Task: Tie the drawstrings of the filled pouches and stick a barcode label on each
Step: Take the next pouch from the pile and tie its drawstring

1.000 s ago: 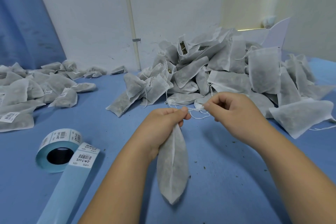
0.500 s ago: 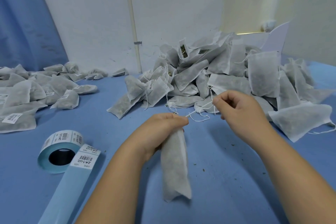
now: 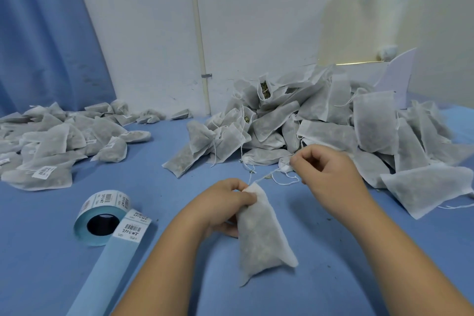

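1. Blue tabletop (image 3: 51,251) under you, white wall (image 3: 256,20) and blue curtain (image 3: 38,33) behind.
2. Your left hand (image 3: 223,202) has its fingers clamped on the neck of the white, stuffed pouch (image 3: 261,236), front and centre; your right hand (image 3: 325,172) pinches its drawstring (image 3: 266,177) taut.

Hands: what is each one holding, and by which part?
The left hand grips a filled pouch by its gathered neck; the right hand pinches that pouch's drawstring, pulled taut between them.

A label roll (image 3: 102,215) is set on the table (image 3: 51,251) at left, its backing strip (image 3: 112,264) run toward the near edge. Labelled pouches (image 3: 51,151) are heaped behind it; the main pouch pile (image 3: 333,123) is stacked at right rear. One pouch (image 3: 261,233) is held at centre front, its drawstring (image 3: 266,176) led toward the right rear.
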Available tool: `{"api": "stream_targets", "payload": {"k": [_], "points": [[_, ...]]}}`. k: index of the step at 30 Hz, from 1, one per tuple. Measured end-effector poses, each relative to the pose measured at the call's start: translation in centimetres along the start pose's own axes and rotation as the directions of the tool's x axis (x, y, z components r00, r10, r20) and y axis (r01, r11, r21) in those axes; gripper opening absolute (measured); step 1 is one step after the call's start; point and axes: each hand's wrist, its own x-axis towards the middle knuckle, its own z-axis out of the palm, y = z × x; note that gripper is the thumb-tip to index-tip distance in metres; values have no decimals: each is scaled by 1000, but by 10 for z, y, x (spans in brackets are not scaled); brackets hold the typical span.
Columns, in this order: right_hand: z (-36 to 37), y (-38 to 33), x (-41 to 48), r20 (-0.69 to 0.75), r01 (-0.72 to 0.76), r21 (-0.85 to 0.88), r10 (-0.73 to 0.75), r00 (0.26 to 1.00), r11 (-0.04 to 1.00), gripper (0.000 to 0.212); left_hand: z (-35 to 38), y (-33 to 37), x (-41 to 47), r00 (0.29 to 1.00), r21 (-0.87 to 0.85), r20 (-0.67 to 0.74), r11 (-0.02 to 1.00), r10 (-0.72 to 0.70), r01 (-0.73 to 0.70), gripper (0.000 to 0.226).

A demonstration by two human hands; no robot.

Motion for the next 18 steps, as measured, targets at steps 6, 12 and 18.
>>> {"api": "stream_targets", "payload": {"k": [6,12,18], "points": [[17,-9,-15,199,209,-14,-202,959,978,25,-2,9,-7,1000,-86,-28,996,-9,6,30],[33,-7,-27,386,316,-144,-241,890,938,17,-23,10,-20,999,-74,-42,997,-20,17,31],[44,-13,-39,417,393,-112,-316,853,913,9,-43,6,-36,997,-145,-76,989,-9,-3,20]]}}
